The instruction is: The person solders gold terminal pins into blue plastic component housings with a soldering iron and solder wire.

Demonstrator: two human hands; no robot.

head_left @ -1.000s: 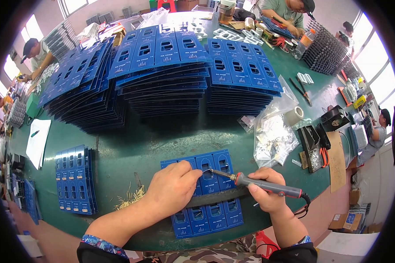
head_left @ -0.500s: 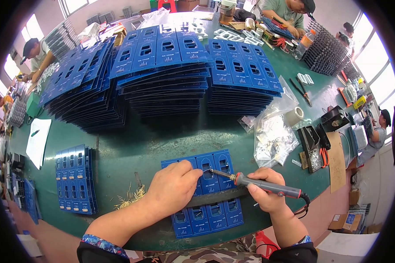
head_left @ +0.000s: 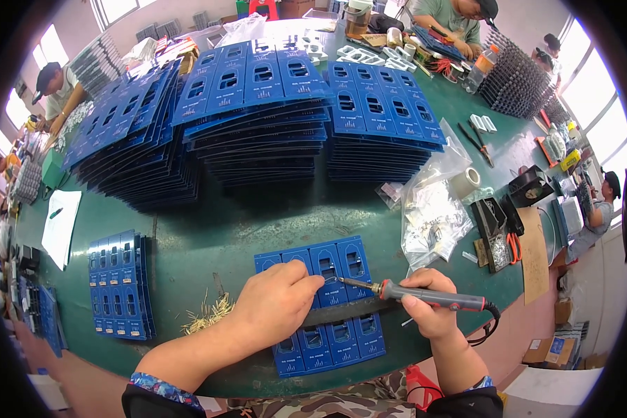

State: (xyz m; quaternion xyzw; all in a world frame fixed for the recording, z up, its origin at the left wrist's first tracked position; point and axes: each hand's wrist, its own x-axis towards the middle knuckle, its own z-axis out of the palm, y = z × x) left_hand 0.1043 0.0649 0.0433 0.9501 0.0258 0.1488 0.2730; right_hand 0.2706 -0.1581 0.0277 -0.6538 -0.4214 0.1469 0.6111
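Head view: blue circuit-board panel (head_left: 341, 268) lies flat on the green table (head_left: 258, 230), at its near edge. All places below are relative to that panel.

Left hand (head_left: 275, 303) rests on the panel's left-centre, fingers pinched together at a point on its upper row; what sits between the fingertips is too small to tell, probably solder wire. Right hand (head_left: 428, 306), just off the panel's right edge, is closed around the handle of a soldering iron (head_left: 411, 294). Iron tip meets the left fingertips over the panel's middle. Hands are apart, close at the tip only.

Advice for the joint:
- left palm flat, pins the panel, no slide
- keep the iron low-angled, tip on pad and lead together
- feed at the joint, not onto the tip
- fingertips look very near the hot end, back them off
- mind the cord trailing right of the panel

Snipped lead ends (head_left: 205, 317) lie left of the panel, board stacks (head_left: 258, 118) beyond it.
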